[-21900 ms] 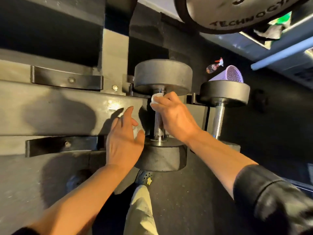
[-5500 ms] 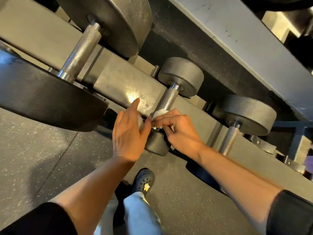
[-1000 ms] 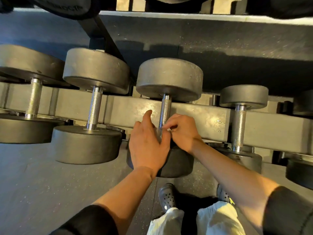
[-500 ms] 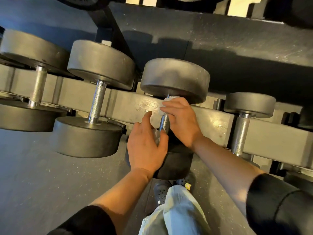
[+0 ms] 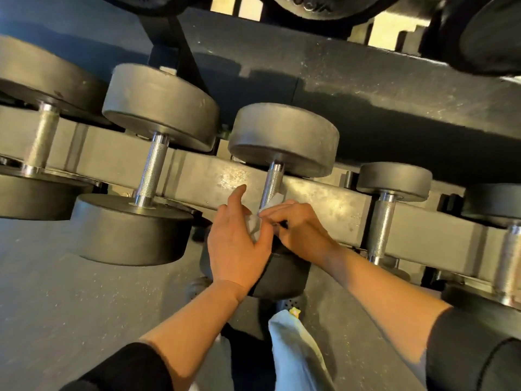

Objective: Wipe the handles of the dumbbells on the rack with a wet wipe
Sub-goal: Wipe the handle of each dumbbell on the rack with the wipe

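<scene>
A person stands close against the dumbbell rack (image 5: 324,204), both arms reaching down to the middle dumbbell (image 5: 283,139) on the grey rail. The right hand (image 5: 298,230) has its fingers curled round the lower end of that dumbbell's knurled handle (image 5: 270,187), pinching a white wet wipe (image 5: 275,200) against the metal; a corner of the wipe sticks up just above the fingertips, and more of it shows crumpled in the gap between the two hands. The left hand (image 5: 236,244) sits just beside it, fingers straight and relaxed, the index pointing up toward the rail, the palm lying against the dumbbell's near weight head (image 5: 279,275), which is mostly hidden under both wrists. The upper stretch of the handle is bare and shiny up to the far head. To the left rests a larger dumbbell (image 5: 146,165) with its handle uncovered, and another beyond it at the frame edge (image 5: 39,142). To the right stands a smaller dumbbell (image 5: 392,193), then a further one cut off by the edge (image 5: 510,249). More weights sit on the shelf above. Below the arms, light trousers (image 5: 296,354) and a dark clog with a yellow charm (image 5: 293,309) show over the speckled rubber floor (image 5: 70,306). Black sleeves are pushed up on both forearms.
</scene>
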The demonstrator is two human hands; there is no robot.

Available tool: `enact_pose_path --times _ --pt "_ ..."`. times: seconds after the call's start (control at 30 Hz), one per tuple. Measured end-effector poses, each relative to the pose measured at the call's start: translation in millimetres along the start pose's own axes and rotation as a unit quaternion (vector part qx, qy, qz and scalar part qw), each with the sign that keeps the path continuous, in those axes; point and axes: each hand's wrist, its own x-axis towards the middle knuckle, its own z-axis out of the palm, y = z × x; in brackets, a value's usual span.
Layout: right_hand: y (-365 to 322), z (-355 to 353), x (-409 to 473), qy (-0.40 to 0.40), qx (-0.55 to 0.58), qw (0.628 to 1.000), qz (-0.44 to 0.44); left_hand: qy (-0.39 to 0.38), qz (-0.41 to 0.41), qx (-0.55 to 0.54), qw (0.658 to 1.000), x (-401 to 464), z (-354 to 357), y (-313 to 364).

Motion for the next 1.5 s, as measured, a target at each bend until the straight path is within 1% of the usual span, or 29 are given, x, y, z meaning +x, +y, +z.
enact_pose_path --times 0.07,0.13,0.2,0.27,0.33,0.4,0.5,0.57,0.63,0.73,0.8,1.03,1.1,1.2,1.37,1.4,1.43,1.5 --pt "-9.3 -5.0 2.8 0.017 -0.003 0.999 0.047 -0.001 -0.017 -0.082 0.996 2.5 -4.4 -4.9" --pt "-18.7 -6.3 4.9 0.031 0.013 0.997 0.072 0.0 -0.026 -0.127 0.992 10.4 -10.1 -15.3" --pt "-30.2 -2.3 7.8 0.067 -0.005 0.993 0.092 -0.006 -0.014 -0.121 0.993 18.4 -17.3 -29.8" --pt "-35.7 2.9 16.0 0.118 -0.031 0.989 0.083 -0.028 0.012 -0.113 0.993 25.3 -24.0 -45.5" --pt "-37.7 8.0 28.3 0.129 -0.088 0.985 0.071 -0.053 0.055 -0.112 0.991 30.5 -28.6 -60.9" --pt "-36.1 9.5 40.0 0.095 -0.168 0.98 0.053 -0.075 0.087 -0.092 0.989 35.5 -27.6 -72.7" --pt "-31.9 12.9 47.3 0.014 -0.306 0.952 0.016 -0.101 0.063 -0.113 0.986 39.0 -22.2 -80.4" --pt "-31.6 15.0 48.4 -0.012 -0.338 0.941 0.0 -0.098 0.077 -0.135 0.983 38.1 -20.4 -81.7" --pt "-35.4 14.7 50.3 -0.025 -0.352 0.936 0.007 -0.087 0.098 -0.152 0.98 38.0 -16.9 -85.4" --pt "-39.3 12.5 48.1 -0.057 -0.393 0.917 0.018 -0.078 0.094 -0.176 0.977 37.9 -14.0 -87.3" --pt "-41.1 12.6 47.5 -0.075 -0.395 0.915 0.035 -0.081 0.083 -0.183 0.976 37.7 -14.2 -87.1" --pt "-46.9 11.8 40.0 -0.05 -0.37 0.926 0.052 -0.093 0.072 -0.206 0.972 37.3 -11.6 -90.6" --pt "-47.9 12.3 33.9 -0.051 -0.35 0.933 0.07 -0.099 0.063 -0.209 0.971 37.6 -12.0 -90.7" --pt "-51.1 10.3 26.8 -0.054 -0.291 0.95 0.099 -0.102 0.062 -0.216 0.969 37.8 -11.3 -91.2" --pt "-53.1 6.9 22.2 -0.089 -0.142 0.967 0.192 -0.109 0.069 -0.213 0.969 37.5 -9.4 -94.7" --pt "-53.2 7.2 21.3 -0.077 -0.123 0.968 0.202 -0.111 0.068 -0.215 0.968 37.1 -9.8 -95.0" --pt "-53.5 7.9 21.1 -0.048 -0.12 0.971 0.202 -0.111 0.068 -0.216 0.968 36.8 -10.2 -95.1" --pt "-51.2 8.7 22.4 0.045 -0.156 0.973 0.164 -0.112 0.065 -0.218 0.967 36.1 -10.4 -95.3"
